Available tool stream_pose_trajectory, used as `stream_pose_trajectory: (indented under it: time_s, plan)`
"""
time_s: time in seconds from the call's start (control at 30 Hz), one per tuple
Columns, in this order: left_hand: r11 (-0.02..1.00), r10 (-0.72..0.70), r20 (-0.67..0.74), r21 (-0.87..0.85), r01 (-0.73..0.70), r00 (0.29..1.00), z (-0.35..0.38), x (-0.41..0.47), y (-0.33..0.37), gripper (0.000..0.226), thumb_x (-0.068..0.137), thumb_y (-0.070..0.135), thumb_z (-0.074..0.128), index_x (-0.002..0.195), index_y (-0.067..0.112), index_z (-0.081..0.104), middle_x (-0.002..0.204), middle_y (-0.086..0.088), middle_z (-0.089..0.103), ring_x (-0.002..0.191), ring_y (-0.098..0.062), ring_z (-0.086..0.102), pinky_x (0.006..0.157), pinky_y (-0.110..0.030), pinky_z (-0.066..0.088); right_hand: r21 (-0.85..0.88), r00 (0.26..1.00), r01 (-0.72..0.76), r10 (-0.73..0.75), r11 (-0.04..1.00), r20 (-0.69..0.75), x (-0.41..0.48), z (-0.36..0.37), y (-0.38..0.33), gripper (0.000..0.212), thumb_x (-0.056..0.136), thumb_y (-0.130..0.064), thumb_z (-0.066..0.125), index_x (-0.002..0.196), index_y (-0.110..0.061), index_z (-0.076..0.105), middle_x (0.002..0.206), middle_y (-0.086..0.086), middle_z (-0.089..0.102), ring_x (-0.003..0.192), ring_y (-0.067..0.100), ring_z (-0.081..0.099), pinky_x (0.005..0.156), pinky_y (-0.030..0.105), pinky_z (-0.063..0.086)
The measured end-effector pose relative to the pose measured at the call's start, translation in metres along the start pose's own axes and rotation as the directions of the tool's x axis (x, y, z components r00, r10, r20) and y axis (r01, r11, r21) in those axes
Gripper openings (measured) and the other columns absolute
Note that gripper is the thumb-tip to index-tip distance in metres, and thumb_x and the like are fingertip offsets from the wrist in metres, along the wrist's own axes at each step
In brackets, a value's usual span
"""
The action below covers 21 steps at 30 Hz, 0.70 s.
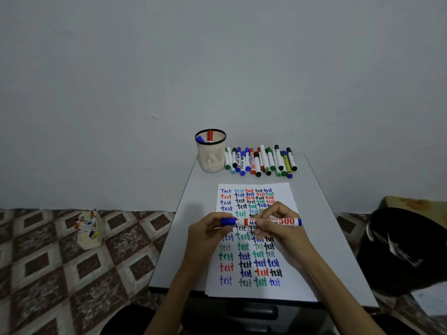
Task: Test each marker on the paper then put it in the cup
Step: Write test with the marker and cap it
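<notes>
Head view, left hand: the left hand (210, 234) has its fingers curled, and the thumb and fingers pinch the blue cap (228, 221) at the marker's left end.
Head view, right hand: the right hand (278, 227) is also curled, its fingertips pinching the middle of the barrel.
Marker: the blue whiteboard marker (286, 221) is held level, crosswise, just above the middle of the paper. The cap meets the barrel; I cannot tell whether it is fully seated.
Paper: the paper (294, 284) lies flat on the table (338, 238), covered in rows of "test" in blue, red, green and black.
Cup: the mesh cup (211, 155) stands upright at the table's far left corner, with a red marker (210, 135) and a blue marker (200, 139) inside.
Other markers: a row of markers (261, 162) lies side by side just right of the cup, along the far edge.
Floor: a box of pens (88, 234) is on the tiles to the left, and a black bin (406, 250) is to the right.
</notes>
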<state>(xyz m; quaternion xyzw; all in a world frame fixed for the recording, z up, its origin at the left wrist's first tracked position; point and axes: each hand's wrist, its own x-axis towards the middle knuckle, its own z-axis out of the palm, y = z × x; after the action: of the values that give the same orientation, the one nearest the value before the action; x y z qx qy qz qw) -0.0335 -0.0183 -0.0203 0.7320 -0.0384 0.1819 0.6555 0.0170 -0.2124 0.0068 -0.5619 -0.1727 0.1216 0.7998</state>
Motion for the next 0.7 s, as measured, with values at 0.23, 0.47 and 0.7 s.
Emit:
stream_pose_trajectory:
  time_s: [0.23, 0.47, 0.7]
  plan:
    - [1.000, -0.008, -0.009, -0.023, 0.008, 1.000, -0.0016, -0.0006, 0.0012, 0.019, 0.078, 0.020, 0.066, 0.096, 0.016, 0.069, 0.097, -0.004, 0.072, 0.088, -0.023, 0.069, 0.074, -0.034, 0.057, 0.061, 0.992, -0.113, 0.116, 0.992, -0.044, -0.0021, -0.0005, 0.0010, 0.018, 0.070, 0.008, 0.072, 0.086, 0.007, 0.065, 0.091, 0.031, 0.068, 0.082, 0.041, 0.070, 0.068, 0.034, 0.061]
    - [0.980, 0.139, 0.018, 0.142, -0.140, 0.990, -0.0037, 0.0001, 0.0002, 0.014, 0.083, 0.010, 0.067, 0.097, 0.015, 0.070, 0.088, -0.003, 0.073, 0.079, -0.017, 0.071, 0.070, -0.027, 0.057, 0.040, 0.993, -0.067, 0.070, 0.997, -0.095, -0.0034, 0.0020, 0.0022, 0.015, 0.066, 0.008, 0.073, 0.080, 0.008, 0.068, 0.079, 0.033, 0.067, 0.068, 0.037, 0.070, 0.064, 0.033, 0.059]
    - [0.947, 0.229, 0.034, 0.224, -0.231, 0.973, -0.0043, 0.0016, 0.0022, 0.015, 0.083, 0.027, 0.063, 0.097, 0.023, 0.069, 0.093, 0.006, 0.071, 0.081, -0.011, 0.070, 0.070, -0.026, 0.057, 0.092, 0.981, -0.145, 0.155, 0.985, -0.113, -0.0083, 0.0012, 0.0038, 0.013, 0.071, 0.006, 0.073, 0.083, 0.007, 0.069, 0.085, 0.031, 0.068, 0.076, 0.038, 0.071, 0.065, 0.030, 0.059]
